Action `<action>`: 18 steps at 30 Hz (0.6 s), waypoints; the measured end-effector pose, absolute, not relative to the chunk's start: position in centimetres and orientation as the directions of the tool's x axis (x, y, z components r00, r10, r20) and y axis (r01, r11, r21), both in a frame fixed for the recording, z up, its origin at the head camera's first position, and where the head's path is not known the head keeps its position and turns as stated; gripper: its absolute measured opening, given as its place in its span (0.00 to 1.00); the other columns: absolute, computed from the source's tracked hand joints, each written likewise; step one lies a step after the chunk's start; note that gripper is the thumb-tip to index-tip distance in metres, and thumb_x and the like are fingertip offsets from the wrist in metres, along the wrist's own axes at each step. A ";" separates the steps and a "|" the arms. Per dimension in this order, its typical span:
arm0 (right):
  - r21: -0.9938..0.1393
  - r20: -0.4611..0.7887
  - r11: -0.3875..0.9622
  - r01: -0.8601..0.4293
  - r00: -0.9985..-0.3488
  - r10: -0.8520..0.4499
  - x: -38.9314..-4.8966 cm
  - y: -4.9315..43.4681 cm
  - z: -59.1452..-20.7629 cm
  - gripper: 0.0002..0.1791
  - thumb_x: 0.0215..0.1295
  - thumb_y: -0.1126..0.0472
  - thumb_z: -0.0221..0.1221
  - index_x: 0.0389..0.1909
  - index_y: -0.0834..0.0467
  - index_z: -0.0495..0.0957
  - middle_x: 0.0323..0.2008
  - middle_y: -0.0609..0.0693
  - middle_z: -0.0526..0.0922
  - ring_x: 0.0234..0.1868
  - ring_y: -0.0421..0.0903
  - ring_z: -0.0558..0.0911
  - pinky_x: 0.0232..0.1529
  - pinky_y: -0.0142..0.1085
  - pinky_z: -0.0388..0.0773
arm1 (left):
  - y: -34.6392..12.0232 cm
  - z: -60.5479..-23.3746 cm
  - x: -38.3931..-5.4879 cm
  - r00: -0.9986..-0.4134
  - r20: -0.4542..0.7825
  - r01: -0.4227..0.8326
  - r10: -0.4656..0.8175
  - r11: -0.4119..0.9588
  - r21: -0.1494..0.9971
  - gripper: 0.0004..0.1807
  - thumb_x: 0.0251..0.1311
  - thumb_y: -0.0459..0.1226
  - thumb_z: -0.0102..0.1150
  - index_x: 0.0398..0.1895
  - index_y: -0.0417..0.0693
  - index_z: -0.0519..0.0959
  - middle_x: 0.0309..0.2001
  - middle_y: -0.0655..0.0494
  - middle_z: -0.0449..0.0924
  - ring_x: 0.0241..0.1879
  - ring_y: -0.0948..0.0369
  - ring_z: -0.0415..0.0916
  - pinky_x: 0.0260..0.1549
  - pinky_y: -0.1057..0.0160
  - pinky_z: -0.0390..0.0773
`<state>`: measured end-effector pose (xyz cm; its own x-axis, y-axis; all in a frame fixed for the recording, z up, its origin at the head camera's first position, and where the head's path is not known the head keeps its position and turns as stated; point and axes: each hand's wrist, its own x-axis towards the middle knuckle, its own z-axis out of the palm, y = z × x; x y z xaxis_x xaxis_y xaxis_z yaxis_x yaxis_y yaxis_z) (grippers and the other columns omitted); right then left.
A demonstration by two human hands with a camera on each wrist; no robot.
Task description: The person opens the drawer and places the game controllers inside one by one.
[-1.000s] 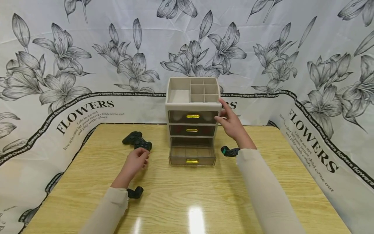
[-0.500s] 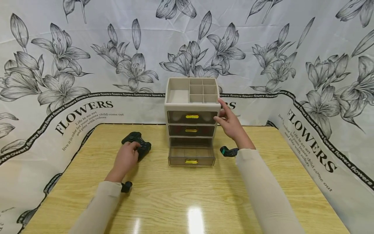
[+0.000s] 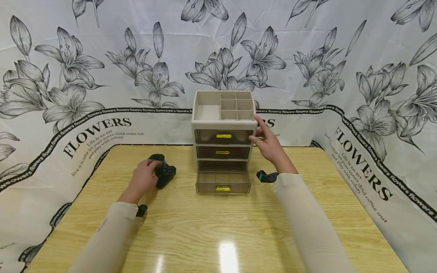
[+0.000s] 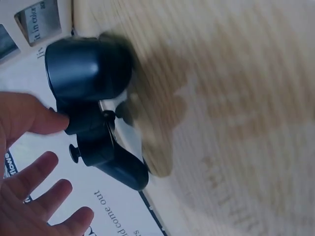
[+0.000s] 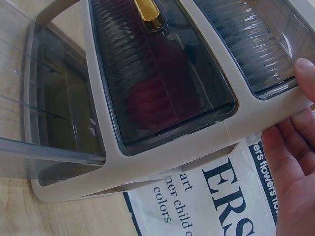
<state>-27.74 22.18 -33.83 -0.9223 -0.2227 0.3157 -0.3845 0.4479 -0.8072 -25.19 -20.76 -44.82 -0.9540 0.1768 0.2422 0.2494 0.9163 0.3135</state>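
A black game controller (image 3: 165,173) lies on the table left of the drawer organizer. My left hand (image 3: 142,177) is at its left side, fingertips over its edge. In the left wrist view, one digit of the left hand (image 4: 29,187) touches the controller (image 4: 93,73) while the other fingers are spread, straight and apart from it. A white desktop organizer (image 3: 223,124) has smoky drawers with gold handles; its bottom drawer (image 3: 222,181) is pulled out. My right hand (image 3: 269,145) holds the organizer's upper right corner, thumb on the front and fingers along the side.
Dividers split the organizer's open top (image 3: 208,112) into compartments. In the right wrist view, something red shows through the middle drawer (image 5: 162,93). A floral cloth (image 3: 136,76) hangs behind and beside the wooden table (image 3: 191,231).
My left hand has moved left and slightly up, around to the controller's left side. The controller has turned clockwise on the table. The right hand keeps its place on the organizer.
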 end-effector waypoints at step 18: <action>-0.812 0.330 0.425 -0.401 -0.915 -0.233 -28.1 22.4 -34.0 0.40 0.71 0.64 0.53 0.77 0.45 0.45 0.51 0.68 0.74 0.56 0.60 0.75 0.63 0.55 0.70 | -21.3 -45.0 -27.9 -0.943 0.154 0.326 0.296 0.917 0.229 0.36 0.51 0.26 0.62 0.67 0.47 0.68 0.70 0.35 0.58 0.68 0.33 0.53 0.59 0.30 0.61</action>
<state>-28.06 22.44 -34.03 -0.9149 -0.2327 0.3298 -0.4007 0.4252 -0.8116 -27.90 -21.27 -44.98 -0.9427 0.2960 0.1541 0.3256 0.9172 0.2295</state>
